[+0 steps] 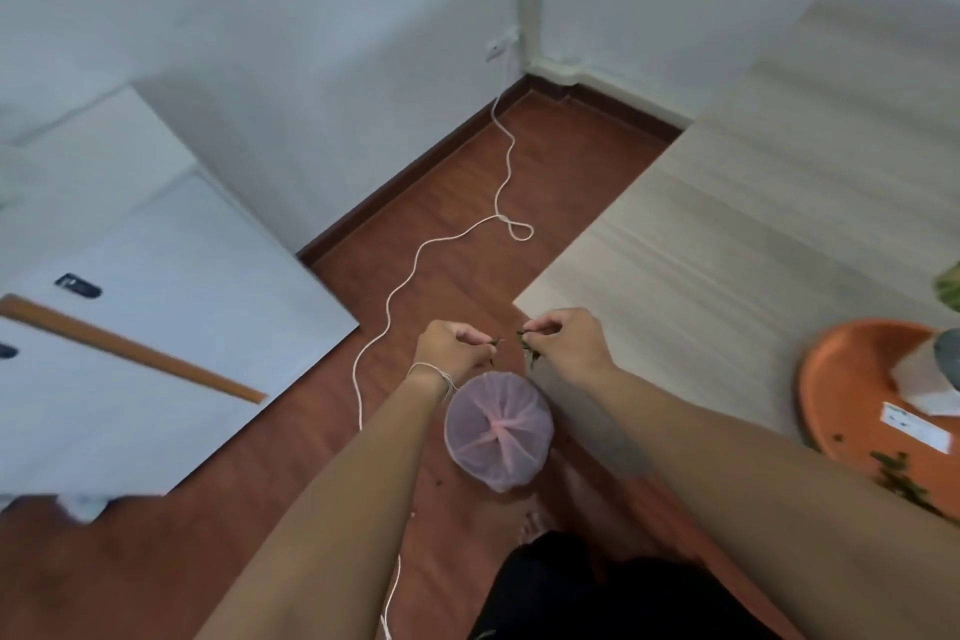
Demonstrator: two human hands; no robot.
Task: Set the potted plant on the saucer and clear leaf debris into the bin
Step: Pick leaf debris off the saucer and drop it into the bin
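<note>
Both hands pinch dark green leaf scraps, left hand (457, 346) and right hand (563, 340) fingers closed on them, hovering just beyond the round pink mesh-lined bin (498, 437) on the floor, so release needs a short pull nearer.

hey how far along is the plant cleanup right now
Partly done. The pot at the right edge seems to sit on the orange saucer. Both the left hand and right hand pinch leaf bits above the pink-lined bin. Debris remains on the saucer.
</note>
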